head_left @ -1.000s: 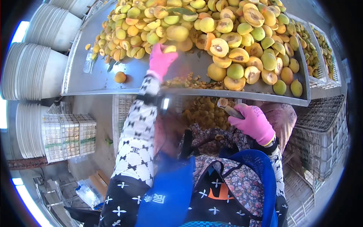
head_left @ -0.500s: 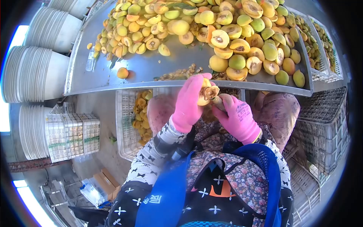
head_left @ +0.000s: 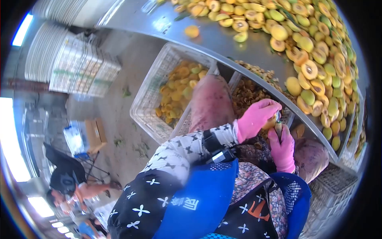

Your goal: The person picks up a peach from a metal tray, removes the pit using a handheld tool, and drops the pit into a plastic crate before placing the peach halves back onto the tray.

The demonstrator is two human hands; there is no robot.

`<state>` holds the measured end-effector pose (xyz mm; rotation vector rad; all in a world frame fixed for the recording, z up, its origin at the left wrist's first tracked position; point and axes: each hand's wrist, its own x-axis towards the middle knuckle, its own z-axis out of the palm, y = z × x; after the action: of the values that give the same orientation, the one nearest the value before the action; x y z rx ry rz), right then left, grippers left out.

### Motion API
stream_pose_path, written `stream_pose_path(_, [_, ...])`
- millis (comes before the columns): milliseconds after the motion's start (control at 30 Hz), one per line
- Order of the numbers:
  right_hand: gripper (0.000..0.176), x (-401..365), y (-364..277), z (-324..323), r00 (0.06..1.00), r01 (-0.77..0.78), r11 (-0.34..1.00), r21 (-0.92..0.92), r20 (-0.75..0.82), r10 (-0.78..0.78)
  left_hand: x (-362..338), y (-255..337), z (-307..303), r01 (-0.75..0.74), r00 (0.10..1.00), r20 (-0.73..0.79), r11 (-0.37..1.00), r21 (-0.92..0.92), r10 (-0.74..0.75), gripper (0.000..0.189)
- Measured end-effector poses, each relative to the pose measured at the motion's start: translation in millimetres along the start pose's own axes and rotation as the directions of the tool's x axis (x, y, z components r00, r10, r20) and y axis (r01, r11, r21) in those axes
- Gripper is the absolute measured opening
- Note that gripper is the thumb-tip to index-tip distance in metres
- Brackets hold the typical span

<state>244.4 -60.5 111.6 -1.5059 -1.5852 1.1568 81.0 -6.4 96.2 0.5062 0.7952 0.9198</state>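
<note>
My left hand (head_left: 256, 119), in a pink glove, is closed in front of my lap, thumb and fingertips drawn together. Under its fingers shows the orange-yellow flesh of a peach half (head_left: 270, 123), mostly hidden by the glove. My right hand (head_left: 282, 150), gloved the same way, grips the pale handle of a small metal-tipped pitting tool (head_left: 278, 128). The tool points upward, its shiny end right at my left fingertips. Both hands are close to the front edge of the metal table (head_left: 254, 53), above a crate of brown pits (head_left: 248, 95).
Halved peaches (head_left: 310, 69) are heaped on the table's right side; one peach (head_left: 191, 31) lies apart. A white crate (head_left: 149, 99) beside my leg holds yellow halves. Stacked crates (head_left: 85, 65) and a cardboard box (head_left: 95, 135) stand left. Another person (head_left: 75, 193) is at lower left.
The view has swung left, bringing the floor and another person into sight. My left hand has tipped over the peach half, so its hollow no longer shows. The tool's metal end now shows.
</note>
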Motion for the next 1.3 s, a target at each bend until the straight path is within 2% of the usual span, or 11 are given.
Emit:
stream_pose_path(67, [0.023, 1, -8, 5, 0.998, 0.036, 0.983, -0.183, 0.057, -0.026, -15, -2, -14, -0.439, 0.898, 0.158, 0.805, 0.4, 0.411, 0.039])
stream_pose_path(200, [0.024, 0, -21, 9, 0.951, -0.221, 0.959, -0.18, 0.177, 0.252, -22, 3, -32, -0.27, 0.958, -0.054, 0.953, 0.139, 0.28, 0.039])
stream_pose_path(267, [0.025, -2, -40, 11, 0.943, -0.292, 0.954, -0.063, 0.147, 0.298, -20, 9, -31, -0.019, 0.991, -0.132, 0.947, -0.321, -0.024, 0.041])
stream_pose_path(300, [0.026, 0, -39, 13, 0.972, -0.202, 0.972, -0.121, 0.1, 0.215, -18, 6, -41, -0.04, 0.998, -0.061, 0.935, -0.353, 0.02, 0.044])
stream_pose_path(367, [0.028, 8, -31, 18, 0.999, -0.022, 0.97, -0.242, 0.017, 0.027, -19, -3, -50, -0.455, 0.888, 0.0, 0.881, 0.131, 0.459, 0.045])
stream_pose_path(467, [0.032, 20, -27, 24, 0.943, 0.331, 0.832, -0.444, 0.115, -0.313, -20, 2, -52, -0.584, 0.803, 0.058, 0.763, 0.276, 0.594, 0.047])
stream_pose_path(567, [0.033, 22, -29, 26, 0.944, 0.331, 0.808, -0.488, 0.162, -0.289, -25, 13, -55, -0.324, 0.946, 0.008, 0.944, 0.058, 0.324, 0.045])
stream_pose_path(733, [0.029, 20, -39, 21, 0.948, 0.303, 0.805, -0.51, 0.074, -0.31, -32, 28, -45, -0.477, 0.87, 0.15, 0.723, 0.5, 0.47, 0.039])
stream_pose_path(1000, [0.028, 28, -24, 13, 0.854, 0.481, 0.601, -0.638, 0.186, -0.486, -25, 21, -32, -0.384, 0.922, 0.132, 0.898, 0.214, 0.363, 0.034])
stream_pose_path(1167, [0.03, 23, -26, 7, 0.919, 0.377, 0.582, -0.72, 0.21, -0.334, -27, 26, -22, -0.536, 0.839, 0.234, 0.675, 0.507, 0.491, 0.031])
stream_pose_path(1300, [0.035, 25, -13, 2, 0.928, 0.369, 0.578, -0.727, 0.262, -0.264, -27, 26, -13, -0.258, 0.966, 0.032, 0.94, 0.224, 0.257, 0.03])
